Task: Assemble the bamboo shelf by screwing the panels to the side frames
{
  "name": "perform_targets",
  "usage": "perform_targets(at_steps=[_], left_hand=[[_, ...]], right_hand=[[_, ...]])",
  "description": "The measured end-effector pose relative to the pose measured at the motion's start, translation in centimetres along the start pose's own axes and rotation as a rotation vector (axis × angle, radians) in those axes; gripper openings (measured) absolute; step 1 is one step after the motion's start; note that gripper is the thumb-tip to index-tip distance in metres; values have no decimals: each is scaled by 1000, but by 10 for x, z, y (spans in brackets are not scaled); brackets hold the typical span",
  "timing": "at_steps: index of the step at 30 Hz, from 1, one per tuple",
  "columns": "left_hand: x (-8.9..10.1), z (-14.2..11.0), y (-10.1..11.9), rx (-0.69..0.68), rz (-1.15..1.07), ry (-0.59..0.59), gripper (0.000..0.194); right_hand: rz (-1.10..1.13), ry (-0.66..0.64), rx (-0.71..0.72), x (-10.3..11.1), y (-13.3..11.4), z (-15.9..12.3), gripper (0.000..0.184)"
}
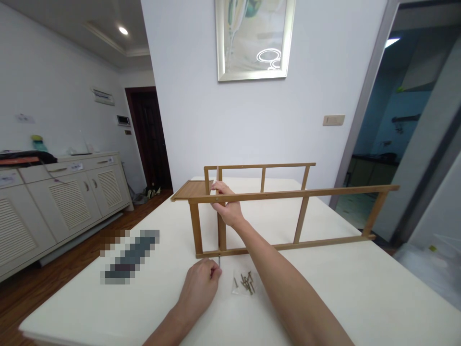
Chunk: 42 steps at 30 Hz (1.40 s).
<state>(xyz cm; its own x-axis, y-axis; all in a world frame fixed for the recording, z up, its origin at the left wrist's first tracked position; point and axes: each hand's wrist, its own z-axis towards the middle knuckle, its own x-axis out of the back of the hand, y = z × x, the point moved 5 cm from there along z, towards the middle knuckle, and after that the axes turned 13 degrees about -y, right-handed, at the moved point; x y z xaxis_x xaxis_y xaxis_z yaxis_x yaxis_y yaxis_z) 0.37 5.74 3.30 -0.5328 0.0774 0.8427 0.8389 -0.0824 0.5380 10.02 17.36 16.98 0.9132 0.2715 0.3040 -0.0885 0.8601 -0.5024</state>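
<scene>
The right hand has its fingers wrapped round a crosspiece of the wooden frame; the left hand, fingers curled, pinches a thin metal rod at the lower rail. Honey-brown and ladder-like, the frame stands on edge, stretching right from the right fingers, a flat panel jutting left of them. Right of the left fingers, brassy screws lie by clear plastic on the white table
</scene>
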Motion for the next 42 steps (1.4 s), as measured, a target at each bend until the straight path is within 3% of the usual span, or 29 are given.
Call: perform_targets(at_steps=[10,20,26,42], left_hand=[[-1,2,-1,-7,10,30,16],[-7,-7,9,-71,305,-8,21],[-14,-8,11,-42,431,-42,31],[-13,-7,8,-21,412,-39,27]], right_hand=[[-1,12,25,0,6,0,31],[-8,6,11,0,1,0,27],[-1,2,41,0,0,0,26],[-12,2,67,-1,2,1,26]])
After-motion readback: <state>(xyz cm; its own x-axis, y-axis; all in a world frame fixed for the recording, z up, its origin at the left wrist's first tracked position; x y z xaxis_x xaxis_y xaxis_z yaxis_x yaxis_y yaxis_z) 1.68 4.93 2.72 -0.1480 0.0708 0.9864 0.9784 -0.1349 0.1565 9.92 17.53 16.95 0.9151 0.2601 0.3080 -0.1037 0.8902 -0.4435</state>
